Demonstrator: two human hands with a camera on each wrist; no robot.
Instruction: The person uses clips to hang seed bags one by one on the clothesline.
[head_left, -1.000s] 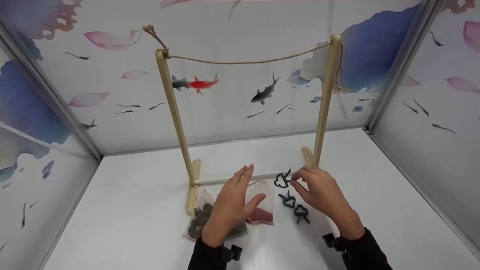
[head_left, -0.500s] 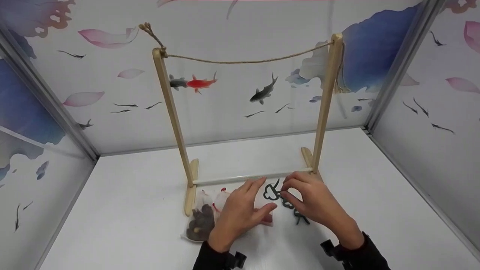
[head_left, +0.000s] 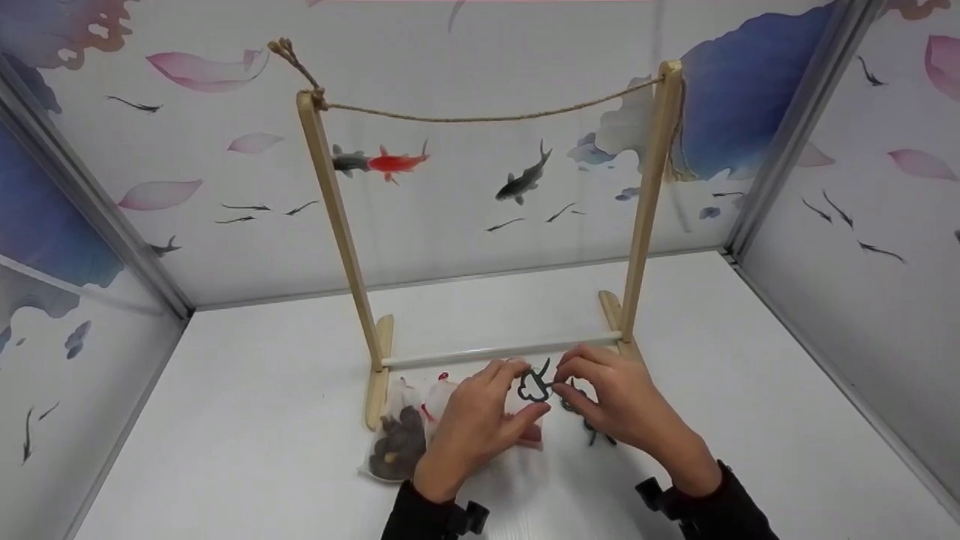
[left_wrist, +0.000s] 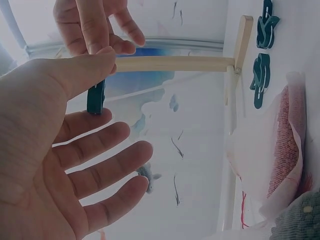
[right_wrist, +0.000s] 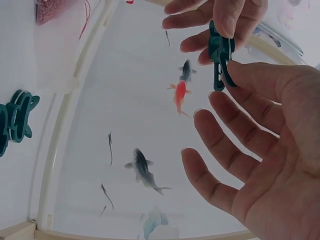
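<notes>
Held clip point(right_wrist: 220, 47) — dark green plastic, smooth w/ slight sheen; other clips point(left_wrist: 261, 67) look the same. Frame posts point(head_left: 340, 225): pale wood, smooth, satin-ish. Rope point(head_left: 480, 119) = rough twisted fibre, matt. Lower crossbar point(head_left: 450, 355) white & smooth, a bit glossy. Bags point(left_wrist: 286, 140): thin, see-thru gauzy cloth, matt. Sleeves point(head_left: 731, 506) blk. matt cloth. Tabletop point(head_left: 247, 405) smooth white, semi-gloss — faint light streaks. Corner strips point(head_left: 800, 127): grey metal, dull sheen.

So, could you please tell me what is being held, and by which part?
A dark green clip: the right hand pinches its leg end, the left hand its looped body.
</notes>
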